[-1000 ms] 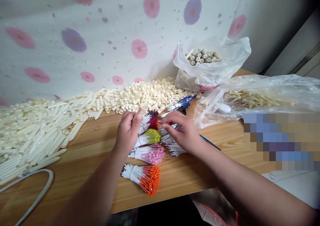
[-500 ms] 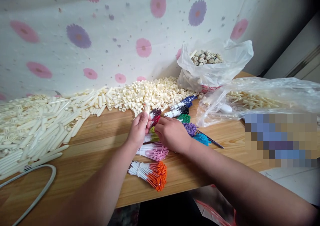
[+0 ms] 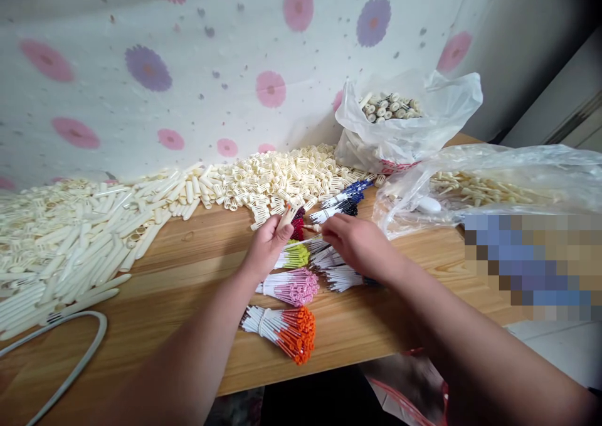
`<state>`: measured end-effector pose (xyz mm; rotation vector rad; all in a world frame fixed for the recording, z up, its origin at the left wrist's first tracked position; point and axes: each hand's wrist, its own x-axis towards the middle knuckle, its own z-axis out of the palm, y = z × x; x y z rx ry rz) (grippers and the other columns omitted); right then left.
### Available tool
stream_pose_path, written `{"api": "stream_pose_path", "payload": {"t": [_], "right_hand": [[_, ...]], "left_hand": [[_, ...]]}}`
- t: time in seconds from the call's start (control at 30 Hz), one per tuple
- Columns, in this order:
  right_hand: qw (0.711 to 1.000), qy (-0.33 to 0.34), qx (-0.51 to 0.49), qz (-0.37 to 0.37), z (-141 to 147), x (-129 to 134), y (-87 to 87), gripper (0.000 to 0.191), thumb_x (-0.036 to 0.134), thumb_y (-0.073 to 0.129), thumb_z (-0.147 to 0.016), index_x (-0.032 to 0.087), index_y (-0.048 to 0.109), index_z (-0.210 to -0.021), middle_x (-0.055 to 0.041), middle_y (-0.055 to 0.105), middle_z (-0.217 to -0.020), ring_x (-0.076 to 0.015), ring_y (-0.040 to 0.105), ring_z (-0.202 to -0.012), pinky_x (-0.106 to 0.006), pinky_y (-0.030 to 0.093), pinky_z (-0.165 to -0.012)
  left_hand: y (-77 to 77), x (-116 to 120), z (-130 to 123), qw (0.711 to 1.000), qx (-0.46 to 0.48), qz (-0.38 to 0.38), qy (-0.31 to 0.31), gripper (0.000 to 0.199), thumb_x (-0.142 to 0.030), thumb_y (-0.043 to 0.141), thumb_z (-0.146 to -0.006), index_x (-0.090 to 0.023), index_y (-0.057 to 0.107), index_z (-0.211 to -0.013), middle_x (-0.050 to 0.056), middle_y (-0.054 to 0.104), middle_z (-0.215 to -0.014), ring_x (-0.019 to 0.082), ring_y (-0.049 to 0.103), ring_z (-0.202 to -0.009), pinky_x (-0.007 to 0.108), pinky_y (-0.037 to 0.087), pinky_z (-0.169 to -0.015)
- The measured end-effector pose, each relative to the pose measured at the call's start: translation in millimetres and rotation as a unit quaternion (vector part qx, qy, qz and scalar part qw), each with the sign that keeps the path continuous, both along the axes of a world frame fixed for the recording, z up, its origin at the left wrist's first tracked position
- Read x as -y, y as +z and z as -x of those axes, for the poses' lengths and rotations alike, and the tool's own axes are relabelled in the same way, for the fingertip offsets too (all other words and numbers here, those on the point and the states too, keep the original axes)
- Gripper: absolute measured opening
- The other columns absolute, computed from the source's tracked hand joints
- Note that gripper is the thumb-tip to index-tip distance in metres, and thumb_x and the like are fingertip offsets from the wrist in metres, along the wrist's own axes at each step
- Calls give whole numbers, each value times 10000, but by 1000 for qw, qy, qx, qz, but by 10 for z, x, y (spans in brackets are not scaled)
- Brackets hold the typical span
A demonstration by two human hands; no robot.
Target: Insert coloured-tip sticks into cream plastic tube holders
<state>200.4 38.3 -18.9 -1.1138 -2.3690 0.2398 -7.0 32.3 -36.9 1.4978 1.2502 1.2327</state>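
My left hand (image 3: 268,245) is closed around a cream slotted plastic pen tube (image 3: 288,215), with a bit of orange showing at its top. To its right, my right hand (image 3: 355,243) pinches a small cream cone-shaped pen tip (image 3: 311,228), pointing left toward the tube; the fingers partly hide it. Beneath and around both hands lie banded bundles of thin white pen refills with coloured ends: yellow-green refills (image 3: 295,255), pink refills (image 3: 294,286), dark red refills (image 3: 298,224) and orange refills (image 3: 286,332). Other bundles are partly covered by my right hand.
Slotted cream tubes (image 3: 277,175) are heaped at the back, and long cream barrels (image 3: 108,231) at the left. A white plastic bag (image 3: 367,147) of parts stands back right, beside a clear bag (image 3: 512,156) of cream tips. A white cable (image 3: 89,357) curves at front left.
My right hand has moved right, away from my left hand, and the cream pen tip now shows at its fingers. The tube in my left hand has tilted to the right.
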Motion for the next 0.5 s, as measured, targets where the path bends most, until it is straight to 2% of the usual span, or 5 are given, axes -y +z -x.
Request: {"api": "stream_pose_path", "payload": {"t": [0.17,0.3,0.37,0.43,0.5], "right_hand": [[990,88,-106,33,-99,-7,74,140,63,513,-875,127,612,-799,-42,575,-789,-126,523,-710,-226,373,-642],[966,108,-219,86,-14,22,30,112,44,554,-800,138,613,-787,-6,570,-724,-101,491,-636,-214,380,-596],[926,130,-308,173,2,18,-5,85,99,598,-797,143,632,-863,-9,612,-760,-102,534,-659,-221,431,-618],[870,173,-384,257,1,6,-28,146,154,620,-810,140,645,-954,-34,661,-849,-114,598,-744,-249,487,-691],[827,200,-430,301,0,-3,-37,155,194,631,-822,137,661,-963,-48,685,-885,-119,627,-789,-267,507,-737]], "left_hand": [[197,123,-55,986,-158,12,-59,187,-318,754,-714,-163,664,-768,-18,573,-673,126,488,-623,229,376,-564],[256,203,-117,989,-131,28,-63,101,-247,730,-707,-169,670,-730,-22,570,-645,119,479,-595,222,374,-549],[245,208,-112,995,-81,30,-54,109,-261,720,-720,-176,652,-723,-31,548,-625,110,457,-567,219,370,-538],[230,203,-91,997,-31,36,-57,147,-274,715,-733,-179,614,-682,-41,515,-593,97,430,-536,213,357,-519],[219,200,-69,996,3,46,-76,204,-292,717,-743,-180,578,-645,-50,482,-559,86,398,-508,204,331,-492]]}}
